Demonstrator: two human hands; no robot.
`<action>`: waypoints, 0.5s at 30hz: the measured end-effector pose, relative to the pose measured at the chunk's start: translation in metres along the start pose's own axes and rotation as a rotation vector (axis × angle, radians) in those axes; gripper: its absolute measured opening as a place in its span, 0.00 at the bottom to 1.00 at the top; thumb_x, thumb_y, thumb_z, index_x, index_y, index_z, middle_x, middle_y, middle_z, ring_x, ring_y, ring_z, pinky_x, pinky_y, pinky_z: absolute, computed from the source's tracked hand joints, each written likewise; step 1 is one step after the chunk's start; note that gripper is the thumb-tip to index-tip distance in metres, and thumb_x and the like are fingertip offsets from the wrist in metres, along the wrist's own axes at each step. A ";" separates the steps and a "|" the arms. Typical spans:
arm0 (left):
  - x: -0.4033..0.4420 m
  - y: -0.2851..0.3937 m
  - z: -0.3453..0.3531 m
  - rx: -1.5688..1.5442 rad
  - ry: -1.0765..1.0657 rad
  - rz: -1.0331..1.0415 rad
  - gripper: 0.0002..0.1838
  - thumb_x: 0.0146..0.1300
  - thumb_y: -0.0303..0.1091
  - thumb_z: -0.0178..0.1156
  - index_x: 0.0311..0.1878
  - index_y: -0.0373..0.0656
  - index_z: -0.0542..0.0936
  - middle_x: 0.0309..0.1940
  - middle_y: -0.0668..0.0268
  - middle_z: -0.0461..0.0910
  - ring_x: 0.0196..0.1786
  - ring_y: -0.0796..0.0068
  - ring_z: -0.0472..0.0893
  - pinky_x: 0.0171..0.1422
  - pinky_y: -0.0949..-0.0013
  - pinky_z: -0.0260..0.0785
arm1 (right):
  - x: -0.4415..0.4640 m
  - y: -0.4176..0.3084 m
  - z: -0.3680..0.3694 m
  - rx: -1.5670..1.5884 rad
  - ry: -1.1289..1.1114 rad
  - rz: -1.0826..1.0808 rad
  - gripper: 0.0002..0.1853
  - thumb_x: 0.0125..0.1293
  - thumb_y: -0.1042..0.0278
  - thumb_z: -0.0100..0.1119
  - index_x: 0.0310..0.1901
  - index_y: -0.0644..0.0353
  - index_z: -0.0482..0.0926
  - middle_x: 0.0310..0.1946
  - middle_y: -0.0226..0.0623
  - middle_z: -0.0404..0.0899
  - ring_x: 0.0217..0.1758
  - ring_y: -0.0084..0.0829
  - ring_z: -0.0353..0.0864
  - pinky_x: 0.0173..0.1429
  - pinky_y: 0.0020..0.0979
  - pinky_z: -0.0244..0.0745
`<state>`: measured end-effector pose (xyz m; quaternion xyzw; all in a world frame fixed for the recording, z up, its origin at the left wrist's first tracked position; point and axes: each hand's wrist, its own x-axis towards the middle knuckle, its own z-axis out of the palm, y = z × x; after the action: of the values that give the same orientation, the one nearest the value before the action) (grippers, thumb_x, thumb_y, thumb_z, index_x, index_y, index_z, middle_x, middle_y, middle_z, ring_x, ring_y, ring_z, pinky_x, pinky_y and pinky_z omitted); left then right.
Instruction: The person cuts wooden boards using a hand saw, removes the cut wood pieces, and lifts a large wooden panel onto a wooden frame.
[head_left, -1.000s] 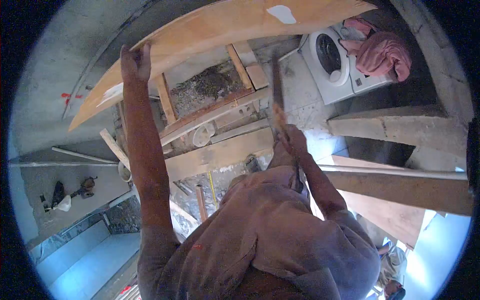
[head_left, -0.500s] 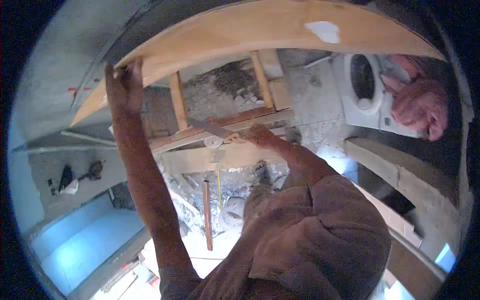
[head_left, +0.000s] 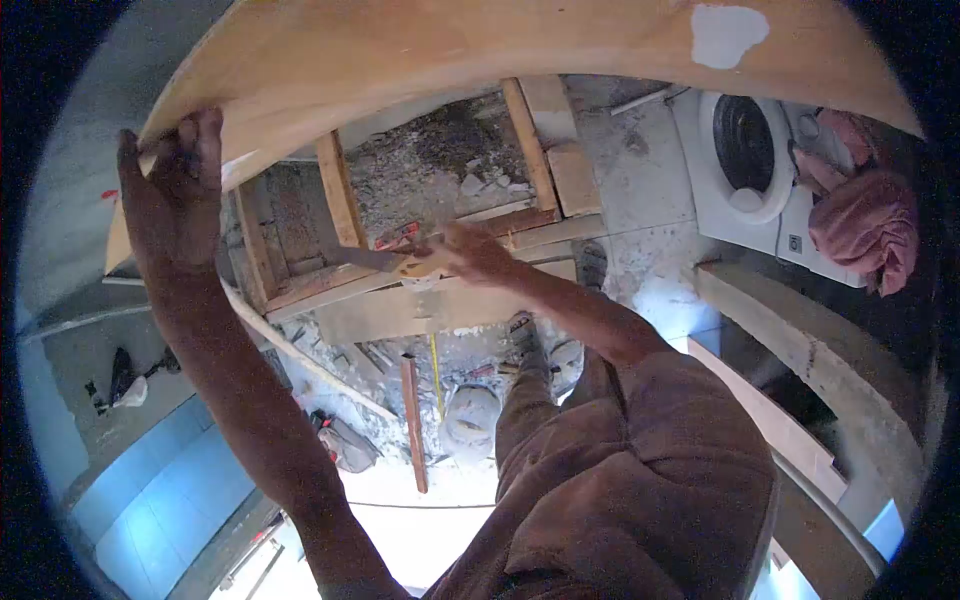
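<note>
A long tan wooden panel (head_left: 450, 45) with a white patch spans the top of the view. My left hand (head_left: 180, 190) is at its left edge, thumb on the outer side and fingers against the panel's face. Lower down, my right hand (head_left: 475, 255) is closed around the yellowish handle of a hand saw (head_left: 365, 257). The saw's blade points left, over a wooden frame (head_left: 335, 190) with several uprights, and it is apart from the panel. My right fingers are partly blurred.
A white washing machine (head_left: 743, 150) with a pink cloth (head_left: 870, 220) stands at right. Below the frame are a board (head_left: 350, 315), a bucket (head_left: 470, 415), a reddish wood strip (head_left: 413, 420) and rubble. A raised concrete ledge (head_left: 800, 330) runs along the right.
My left hand appears farther left and higher along the panel's edge. The saw and my right hand have shifted slightly left and up. The whole view has also moved.
</note>
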<state>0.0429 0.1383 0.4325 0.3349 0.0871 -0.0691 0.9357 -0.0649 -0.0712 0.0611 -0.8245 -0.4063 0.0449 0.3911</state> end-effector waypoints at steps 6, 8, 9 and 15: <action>-0.004 0.007 0.001 0.065 0.075 0.011 0.23 0.66 0.43 0.43 0.42 0.25 0.65 0.36 0.49 0.73 0.45 0.61 0.74 0.57 0.61 0.69 | -0.251 0.350 -0.009 -0.865 0.125 0.468 0.26 0.64 0.69 0.42 0.63 0.64 0.51 0.65 0.50 0.47 0.68 0.44 0.46 0.70 0.35 0.39; -0.003 0.006 0.008 0.042 0.096 0.005 0.22 0.66 0.43 0.42 0.43 0.26 0.64 0.37 0.50 0.73 0.46 0.61 0.73 0.58 0.60 0.68 | -0.267 0.350 -0.090 -1.753 -0.491 0.765 0.23 0.69 0.67 0.30 0.65 0.61 0.48 0.67 0.47 0.40 0.70 0.40 0.39 0.71 0.37 0.34; -0.004 0.003 0.012 0.064 0.064 0.004 0.20 0.67 0.41 0.42 0.45 0.27 0.64 0.39 0.51 0.73 0.47 0.62 0.73 0.59 0.61 0.67 | -0.265 0.350 -0.101 -1.425 -0.455 0.920 0.24 0.69 0.66 0.31 0.64 0.61 0.49 0.67 0.46 0.41 0.70 0.39 0.40 0.71 0.37 0.34; -0.005 -0.008 0.023 0.232 0.063 0.074 0.18 0.67 0.39 0.42 0.48 0.31 0.63 0.42 0.55 0.72 0.49 0.68 0.70 0.63 0.63 0.60 | -0.167 0.301 -0.033 0.792 0.400 1.171 0.28 0.66 0.55 0.32 0.64 0.62 0.51 0.65 0.44 0.46 0.68 0.37 0.44 0.69 0.35 0.39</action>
<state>0.0390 0.1179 0.4460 0.4458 0.0952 -0.0336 0.8894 0.0279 -0.3189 -0.1622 -0.6959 0.2263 0.2387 0.6384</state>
